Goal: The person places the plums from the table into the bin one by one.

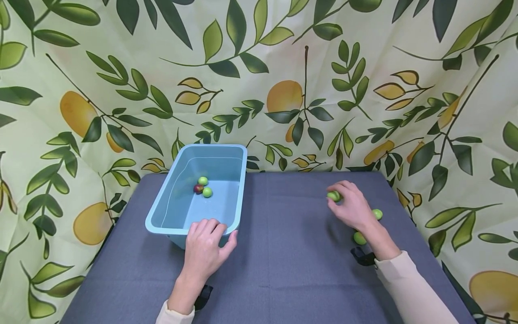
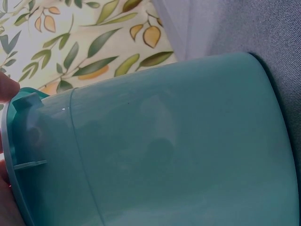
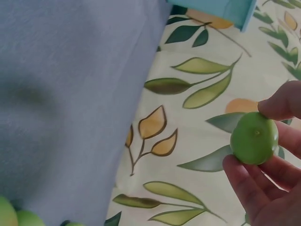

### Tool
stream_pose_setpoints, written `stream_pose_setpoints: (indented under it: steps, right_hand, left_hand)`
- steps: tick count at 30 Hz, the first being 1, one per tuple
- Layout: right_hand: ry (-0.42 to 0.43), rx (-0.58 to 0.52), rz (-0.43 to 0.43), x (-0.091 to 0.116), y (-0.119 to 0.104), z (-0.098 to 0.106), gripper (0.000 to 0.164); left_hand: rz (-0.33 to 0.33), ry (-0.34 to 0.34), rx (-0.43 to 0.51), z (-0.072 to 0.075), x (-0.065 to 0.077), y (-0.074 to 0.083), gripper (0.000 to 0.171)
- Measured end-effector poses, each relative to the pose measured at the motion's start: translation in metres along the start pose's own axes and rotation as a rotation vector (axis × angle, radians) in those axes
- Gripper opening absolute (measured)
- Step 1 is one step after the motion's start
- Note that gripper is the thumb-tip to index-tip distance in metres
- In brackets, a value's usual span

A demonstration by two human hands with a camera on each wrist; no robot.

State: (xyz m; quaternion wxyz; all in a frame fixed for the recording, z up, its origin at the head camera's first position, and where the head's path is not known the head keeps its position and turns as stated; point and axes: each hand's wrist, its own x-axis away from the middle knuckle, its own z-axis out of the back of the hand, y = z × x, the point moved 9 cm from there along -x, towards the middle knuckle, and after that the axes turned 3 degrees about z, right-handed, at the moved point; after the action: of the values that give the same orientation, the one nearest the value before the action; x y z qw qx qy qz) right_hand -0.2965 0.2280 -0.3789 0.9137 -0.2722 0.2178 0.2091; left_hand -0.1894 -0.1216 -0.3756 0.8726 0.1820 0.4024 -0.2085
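My right hand pinches a small round green fruit between thumb and fingertips, held up above the dark cloth. Two more green fruits, one farther right and one nearer me, lie close to my right wrist. On the left, a light blue plastic basin stands upright, and my left hand grips its near rim. Inside the basin rest two green fruits and one dark red fruit, grouped together. The left wrist view is mostly filled by the basin's outer wall.
A grey-blue cloth covers the table. Behind it and at both sides hangs a pale curtain printed with leaves and orange fruit. Dark straps sit at my wrists.
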Motion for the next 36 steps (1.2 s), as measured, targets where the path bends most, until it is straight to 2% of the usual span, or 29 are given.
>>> stream_pose_setpoints:
  steps: [4,11,19,25,30,36]
  right_hand:
    - [0.013,-0.033,0.014,-0.004,-0.007,0.000,0.018]
    - [0.011,-0.113,-0.010,-0.013,-0.018,0.002,0.019]
    - [0.034,-0.227,-0.021,-0.023,-0.032,0.000,0.018]
    - [0.022,-0.311,-0.048,-0.029,-0.044,-0.006,0.020]
    - [0.015,-0.386,-0.054,-0.036,-0.057,-0.013,0.020]
    - [0.040,-0.496,-0.033,-0.044,-0.074,-0.019,0.019]
  left_hand:
    - [-0.002,0.000,0.000,0.001,0.000,0.000,0.032]
    - [-0.010,-0.001,0.006,0.000,-0.002,0.000,0.029]
    - [0.004,-0.015,-0.001,-0.001,-0.001,-0.001,0.035]
    - [0.007,-0.021,-0.002,-0.001,-0.001,-0.001,0.032]
    - [-0.012,0.000,0.003,0.001,-0.001,0.001,0.023]
    - [-0.006,-0.003,-0.003,0.001,-0.002,0.001,0.027]
